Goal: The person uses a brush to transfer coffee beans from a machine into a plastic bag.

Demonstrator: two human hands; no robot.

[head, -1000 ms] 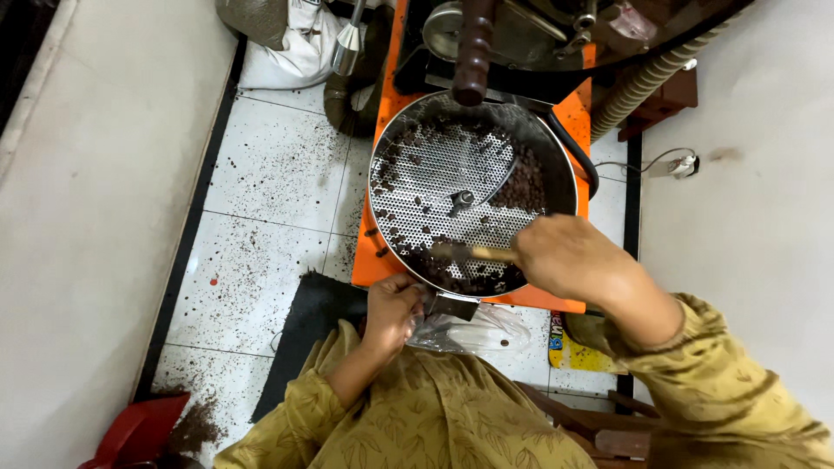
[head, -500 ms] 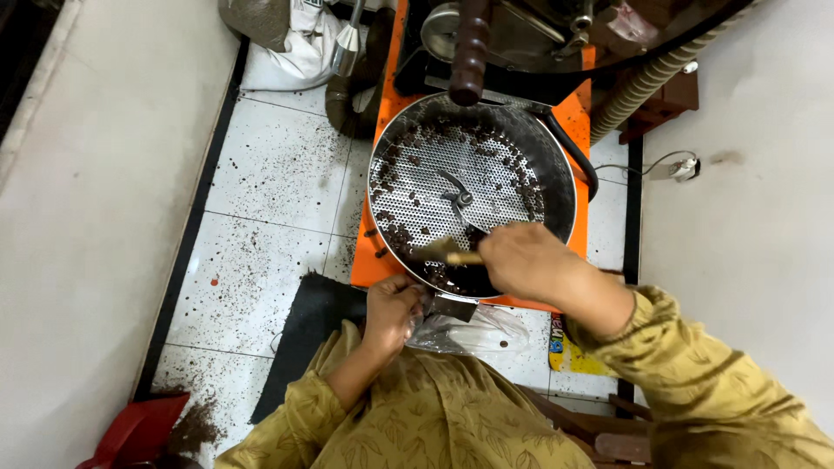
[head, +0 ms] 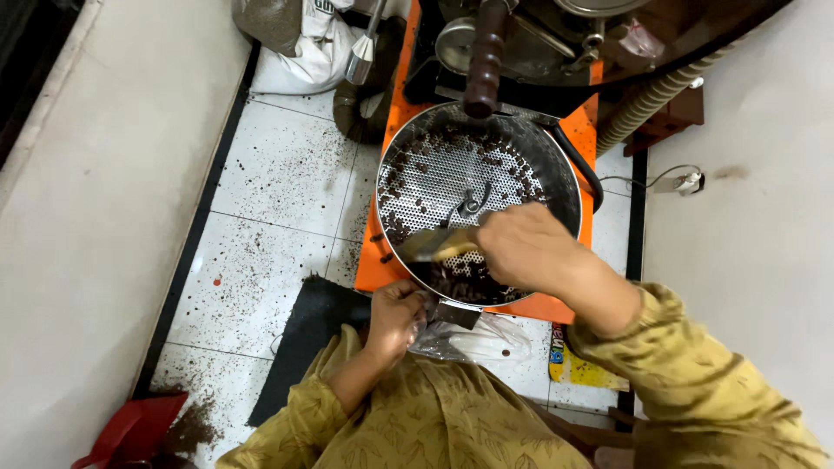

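A round perforated metal cooling tray (head: pixel 565 187) sits on an orange machine base (head: pixel 373 260) and holds scattered dark roasted beans (head: pixel 460 282), heaped near its front rim. My right hand (head: pixel 530 247) reaches over the tray, shut on a small brush with a yellowish handle (head: pixel 430 246) that sweeps the beans. My left hand (head: pixel 395 317) is below the tray's front edge, gripping a clear plastic bag (head: pixel 473 343) at the outlet. A dark wooden handle (head: pixel 485 56) sticks up at the tray's far side.
White floor tiles (head: pixel 278 182) are speckled with spilled grounds. A black mat (head: pixel 308 326) lies by my feet, a red dustpan (head: pixel 130 430) with grounds at lower left. A white sack (head: pixel 304 52) stands at the back, a ribbed hose (head: pixel 647 100) and a wall cable (head: pixel 686 182) at right.
My right hand has swept the brush from the tray's right side to its front left, pushing beans toward the front rim. My left hand has stayed at the bag.
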